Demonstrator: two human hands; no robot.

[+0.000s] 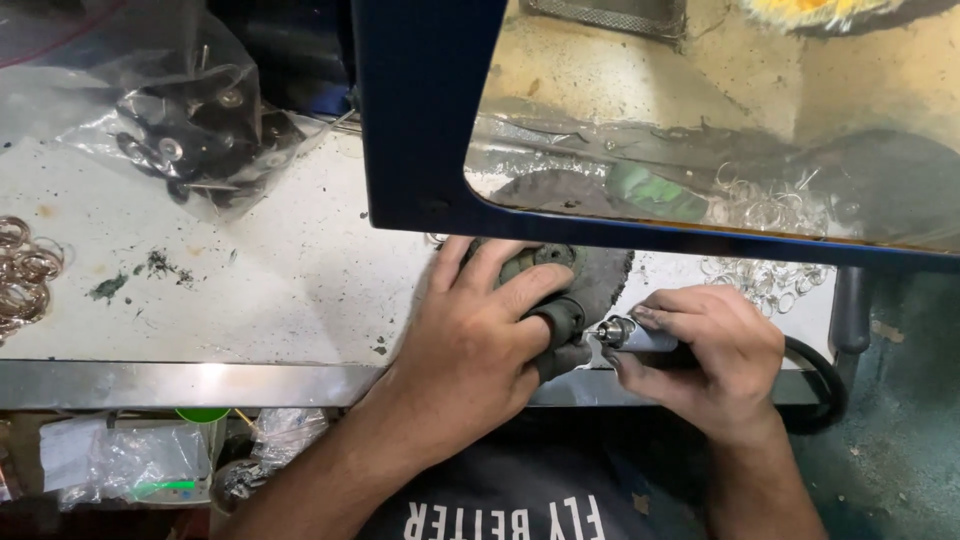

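My left hand (480, 330) grips a dark green-grey abrasive piece (560, 320) that rests on a round grey felt wheel (600, 275) lying on the bench. My right hand (715, 350) holds a slim rotary handpiece (635, 335), its metal chuck tip touching the piece in my left hand. A black cable (815, 385) loops away from the handpiece to the right. Both hands work at the front edge of the white bench top (290, 290).
A blue-framed clear shield (430, 130) stands over the bench above my hands. A plastic bag of dark mounted discs (190, 130) lies at the back left. Metal rings (25, 270) sit at the far left, and several pale rings (765, 280) behind my right hand.
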